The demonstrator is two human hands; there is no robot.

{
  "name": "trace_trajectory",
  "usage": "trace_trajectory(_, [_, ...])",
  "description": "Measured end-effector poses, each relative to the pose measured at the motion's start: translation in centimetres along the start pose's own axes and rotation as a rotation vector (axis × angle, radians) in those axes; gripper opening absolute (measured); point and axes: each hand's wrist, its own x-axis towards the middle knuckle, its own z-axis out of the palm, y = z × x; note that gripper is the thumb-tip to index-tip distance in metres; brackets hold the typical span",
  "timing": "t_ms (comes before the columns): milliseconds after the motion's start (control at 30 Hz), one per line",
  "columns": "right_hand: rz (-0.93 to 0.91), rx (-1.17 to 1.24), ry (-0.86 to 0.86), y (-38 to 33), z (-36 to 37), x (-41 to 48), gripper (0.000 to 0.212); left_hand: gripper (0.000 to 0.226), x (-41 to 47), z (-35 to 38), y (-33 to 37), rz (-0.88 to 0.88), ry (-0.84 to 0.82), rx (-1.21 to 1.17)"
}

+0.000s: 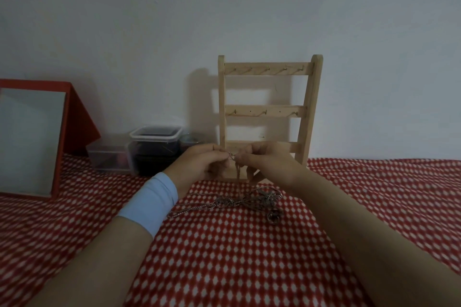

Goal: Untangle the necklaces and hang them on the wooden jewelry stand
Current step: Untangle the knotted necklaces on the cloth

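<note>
1. My left hand (199, 163) and right hand (268, 162) meet at the centre of the frame, raised just above the cloth, fingertips almost touching.
2. The fingers of both hands are closed in a pinch on a thin chain, a strand of the necklaces (247, 200); a short length of it hangs straight down between my hands.
3. The rest of the necklaces lie in a tangled heap on the red-and-white patterned cloth (224, 257), just below my hands, with one strand trailing toward the lower left and a small ring-like piece at the heap's lower right.
4. The wooden jewelry stand (268, 109) stands upright behind my hands, against the white wall (224, 7); its hooks on the top and middle bars are bare.
5. A light blue wristband (152, 200) sits on my left wrist.
6. At the left of the frame stand a red-framed mirror (32, 142) and clear plastic containers (154, 147).
</note>
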Motion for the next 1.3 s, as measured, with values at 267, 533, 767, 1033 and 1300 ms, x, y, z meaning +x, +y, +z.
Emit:
trace_trajectory(267, [-0.032,-0.205,-0.141,-0.3,-0.1,-0.5,0.023,0.011,0.4,-0.3,-0.2,-0.016,0.082,-0.12])
trace_trajectory(533, [0.026,0.224,-0.114,0.0,-0.3,0.3,0.046,0.015,0.0,1.0,-0.1,-0.012,0.013,-0.145])
trace_trajectory(767, [-0.021,0.511,0.037,-0.2,-1.2,0.3,0.022,0.016,0.0,-0.3,0.2,0.081,0.047,0.191])
trace_trajectory(1033, [-0.035,0.49,0.164,-0.3,-1.7,0.5,0.035,0.02,-1.6,-1.4,1.8,0.059,0.033,0.486])
trace_trajectory(1300, [-0.093,0.21,0.205,-0.4,-2.1,0.3,0.031,0.01,-0.6,-4.3,1.3,0.13,0.072,0.922])
